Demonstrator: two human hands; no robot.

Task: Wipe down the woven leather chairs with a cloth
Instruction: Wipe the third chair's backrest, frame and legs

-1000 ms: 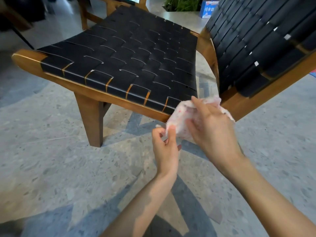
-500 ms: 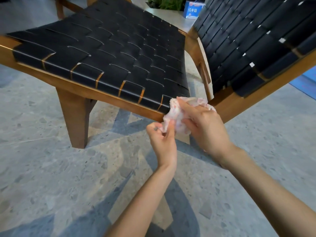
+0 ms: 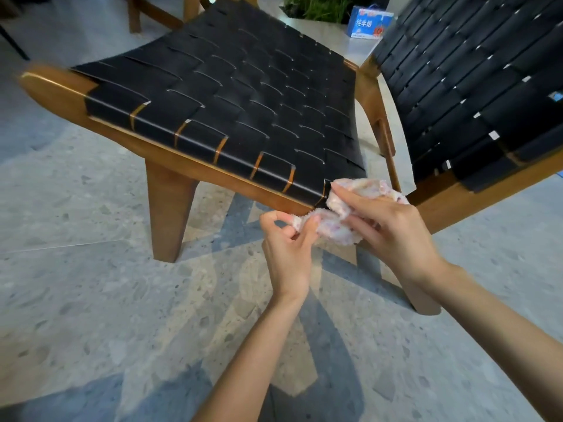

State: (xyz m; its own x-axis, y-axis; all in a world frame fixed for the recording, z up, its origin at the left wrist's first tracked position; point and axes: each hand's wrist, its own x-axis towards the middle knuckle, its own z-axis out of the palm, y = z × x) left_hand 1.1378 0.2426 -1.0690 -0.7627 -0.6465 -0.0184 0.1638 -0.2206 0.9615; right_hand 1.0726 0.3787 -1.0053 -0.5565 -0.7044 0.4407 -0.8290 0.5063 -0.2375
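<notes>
A chair with a black woven leather seat (image 3: 231, 95) and a wooden frame fills the upper middle of the view. A second woven chair (image 3: 475, 83) leans in at the upper right. A bunched pinkish-white cloth (image 3: 362, 190) sits at the near right corner of the first seat's front rail. My right hand (image 3: 393, 233) grips the cloth from the right. My left hand (image 3: 289, 242) pinches the cloth's lower left end with fingertips. Part of the cloth is hidden under my right fingers.
Speckled grey terrazzo floor (image 3: 91, 300) lies all around. The chair's wooden front leg (image 3: 167, 214) stands to the left of my hands. A blue and white carton (image 3: 370, 24) and green plants (image 3: 320, 6) sit behind the chairs at the top.
The view shifted, so the chair sits further right and lower in frame. Both hands stay on the cloth at the seat's corner; my left fingers have worked further into its lower end.
</notes>
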